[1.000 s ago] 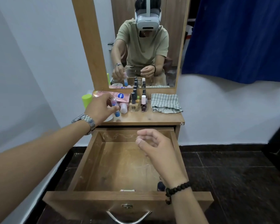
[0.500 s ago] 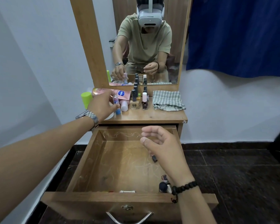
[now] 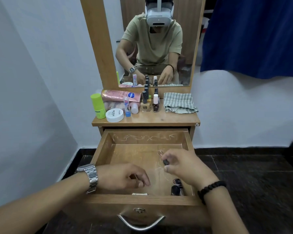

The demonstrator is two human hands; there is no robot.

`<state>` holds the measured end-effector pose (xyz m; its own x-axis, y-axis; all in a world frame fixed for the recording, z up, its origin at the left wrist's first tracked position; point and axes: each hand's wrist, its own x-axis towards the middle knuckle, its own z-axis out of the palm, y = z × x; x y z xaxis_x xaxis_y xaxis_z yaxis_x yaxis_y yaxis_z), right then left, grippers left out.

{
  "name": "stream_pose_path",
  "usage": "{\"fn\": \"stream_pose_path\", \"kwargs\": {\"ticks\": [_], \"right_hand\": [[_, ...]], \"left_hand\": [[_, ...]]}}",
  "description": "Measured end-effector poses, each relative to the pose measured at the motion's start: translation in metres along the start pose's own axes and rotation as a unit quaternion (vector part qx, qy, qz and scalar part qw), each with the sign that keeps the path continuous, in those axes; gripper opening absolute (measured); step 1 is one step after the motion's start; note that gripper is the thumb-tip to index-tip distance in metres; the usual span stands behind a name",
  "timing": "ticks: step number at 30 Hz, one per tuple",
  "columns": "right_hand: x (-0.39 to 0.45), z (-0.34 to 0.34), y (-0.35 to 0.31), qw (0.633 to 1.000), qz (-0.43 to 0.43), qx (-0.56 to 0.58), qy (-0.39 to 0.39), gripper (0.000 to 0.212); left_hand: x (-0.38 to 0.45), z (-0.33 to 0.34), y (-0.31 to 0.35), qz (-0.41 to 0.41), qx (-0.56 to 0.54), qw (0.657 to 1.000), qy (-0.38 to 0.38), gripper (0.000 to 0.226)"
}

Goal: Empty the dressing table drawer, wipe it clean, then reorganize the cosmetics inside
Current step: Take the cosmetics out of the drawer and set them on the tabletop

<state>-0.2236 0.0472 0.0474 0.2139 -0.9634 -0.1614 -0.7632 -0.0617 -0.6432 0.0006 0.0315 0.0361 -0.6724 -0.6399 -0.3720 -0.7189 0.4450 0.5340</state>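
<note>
The wooden drawer (image 3: 100,149) stands pulled out, its floor scratched and nearly bare. My right hand (image 3: 184,166) is down inside it, with forefinger and thumb pinching a small dark item (image 3: 165,162). My left hand (image 3: 123,177) hangs over the drawer's front part with loosely curled fingers and holds nothing, just above a small white piece (image 3: 139,194) at the front wall. Dark cosmetics (image 3: 176,188) lie in the front right corner. On the tabletop (image 3: 167,119) stand a blue-capped stick (image 3: 126,107), a white jar (image 3: 114,115), a green bottle (image 3: 97,105), a pink tube (image 3: 120,95) and nail polish bottles (image 3: 145,102).
A folded checked cloth (image 3: 179,103) lies on the right of the tabletop. The mirror (image 3: 156,41) rises behind the cosmetics. A white wall is close on the left, a blue curtain (image 3: 252,34) hangs at the right, and the drawer's metal handle (image 3: 140,223) faces me.
My left hand let go of the blue-capped stick on the tabletop and came down into the drawer. My right hand dropped onto the small dark item on the drawer floor.
</note>
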Motion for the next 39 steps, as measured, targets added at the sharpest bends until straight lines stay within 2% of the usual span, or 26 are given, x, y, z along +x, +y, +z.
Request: {"fn": "stream_pose_path", "kwargs": {"ticks": [2,6,10,17,23,27,30,35,39], "right_hand": [[-0.002,0.003,-0.002,0.997,0.019,-0.058,-0.037,0.023],[-0.004,0.006,-0.006,0.993,0.046,-0.084,-0.067,0.017],[-0.004,0.010,-0.004,0.986,0.076,-0.120,-0.092,0.026],[-0.004,0.015,-0.009,0.970,0.128,-0.180,-0.105,0.040],[0.000,0.022,-0.011,0.970,0.121,-0.179,-0.116,0.042],[0.000,0.026,-0.013,0.975,0.112,-0.152,-0.114,0.023],[0.001,0.028,-0.014,0.980,0.108,-0.121,-0.115,0.018],[-0.001,0.027,-0.016,0.982,0.092,-0.112,-0.124,0.028],[-0.002,0.026,-0.018,0.983,0.076,-0.106,-0.128,0.027]], "left_hand": [[0.002,0.003,-0.002,-0.013,0.006,0.999,-0.037,0.024],[0.002,0.001,-0.008,-0.046,0.040,0.996,-0.063,0.025],[0.001,0.002,-0.014,-0.082,0.069,0.990,-0.094,0.030],[0.002,0.005,-0.016,-0.097,0.068,0.988,-0.103,0.032],[0.001,0.006,-0.017,-0.108,0.037,0.988,-0.101,0.022],[0.000,0.006,-0.018,-0.105,0.039,0.988,-0.108,0.025],[0.001,0.007,-0.018,-0.096,0.048,0.989,-0.104,0.028],[0.000,0.007,-0.020,-0.090,0.034,0.992,-0.080,0.028],[-0.001,0.009,-0.022,-0.084,0.036,0.993,-0.077,0.026]]}}
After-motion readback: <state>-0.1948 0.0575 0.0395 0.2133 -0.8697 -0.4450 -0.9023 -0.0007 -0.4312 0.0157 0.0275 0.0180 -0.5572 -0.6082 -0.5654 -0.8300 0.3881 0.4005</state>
